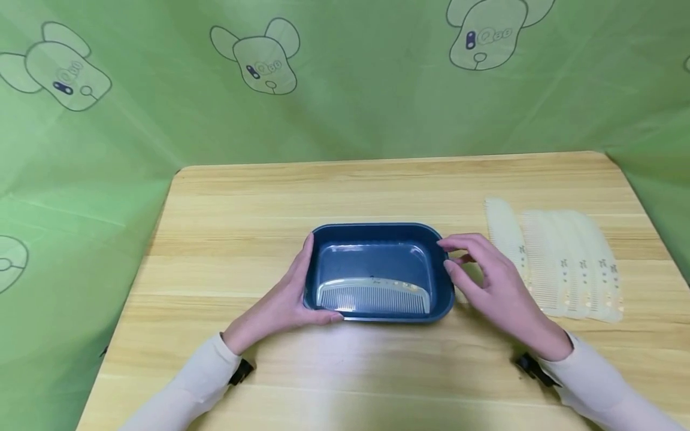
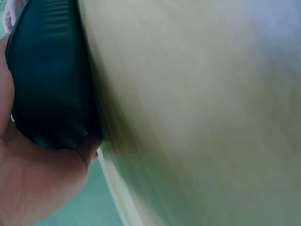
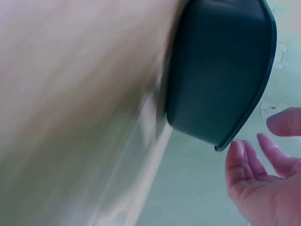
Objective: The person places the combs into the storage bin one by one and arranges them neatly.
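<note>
A dark blue rectangular tray [image 1: 372, 254] with raised walls stands at mid-table in the head view. Inside, along its near wall, lies a pale translucent comb [image 1: 372, 297], its teeth toward me. My left hand [image 1: 288, 302] grips the tray's left end, thumb along the near side; the left wrist view shows that hand [image 2: 42, 176] around the tray's end [image 2: 51, 70]. At the right rim is my right hand [image 1: 498, 290], fingers loosely bent, thumb apart. In the right wrist view this hand [image 3: 265, 183] holds nothing, its fingertips close beside the tray's rim [image 3: 249, 110]; contact is unclear.
Several pale combs [image 1: 571, 263] lie overlapping in a row on the wooden table [image 1: 237, 239], right of the tray. One comb [image 1: 504, 230] at the row's left sits tilted, partly behind my right hand. Green printed cloth [image 1: 366, 108] hangs around the table's back and sides.
</note>
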Demonstrator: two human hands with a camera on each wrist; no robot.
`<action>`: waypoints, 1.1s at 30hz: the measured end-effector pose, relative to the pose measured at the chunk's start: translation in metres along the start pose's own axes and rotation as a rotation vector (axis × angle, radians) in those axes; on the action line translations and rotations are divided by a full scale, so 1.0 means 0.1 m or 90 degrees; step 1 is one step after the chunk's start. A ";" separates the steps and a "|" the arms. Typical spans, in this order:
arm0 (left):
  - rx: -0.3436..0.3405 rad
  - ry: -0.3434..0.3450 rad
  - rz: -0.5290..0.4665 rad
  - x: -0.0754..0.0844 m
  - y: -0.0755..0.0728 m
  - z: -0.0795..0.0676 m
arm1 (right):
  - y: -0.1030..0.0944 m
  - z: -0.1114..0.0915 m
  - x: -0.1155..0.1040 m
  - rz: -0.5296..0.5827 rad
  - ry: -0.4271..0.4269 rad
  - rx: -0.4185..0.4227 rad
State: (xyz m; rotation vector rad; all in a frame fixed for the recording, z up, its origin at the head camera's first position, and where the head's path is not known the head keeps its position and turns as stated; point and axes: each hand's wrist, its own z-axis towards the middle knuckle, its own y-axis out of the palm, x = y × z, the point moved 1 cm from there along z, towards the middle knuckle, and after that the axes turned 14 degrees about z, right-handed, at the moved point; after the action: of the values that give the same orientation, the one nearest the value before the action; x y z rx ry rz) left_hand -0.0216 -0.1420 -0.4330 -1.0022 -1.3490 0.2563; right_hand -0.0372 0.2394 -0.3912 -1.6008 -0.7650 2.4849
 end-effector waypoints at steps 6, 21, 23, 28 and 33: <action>0.014 0.012 -0.002 0.00 -0.01 0.00 | -0.13 -0.07 0.10 -0.059 0.042 0.013; 0.016 0.017 -0.010 -0.01 0.01 0.00 | -0.39 -0.25 0.32 -0.155 0.173 0.092; 0.018 0.017 -0.011 -0.01 0.02 0.00 | -0.42 -0.27 0.35 -0.169 0.168 0.099; 0.016 0.019 -0.009 -0.01 0.03 0.01 | -0.48 -0.31 0.39 -0.181 0.160 0.090; 0.017 0.016 -0.010 0.00 0.02 0.01 | -0.53 -0.34 0.44 -0.191 0.205 0.059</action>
State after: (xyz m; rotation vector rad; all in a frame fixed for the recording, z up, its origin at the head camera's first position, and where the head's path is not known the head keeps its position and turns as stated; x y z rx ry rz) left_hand -0.0215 -0.1403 -0.4347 -0.9691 -1.3277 0.2482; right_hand -0.0375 0.3122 -0.4145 -1.6563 -0.7650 1.9654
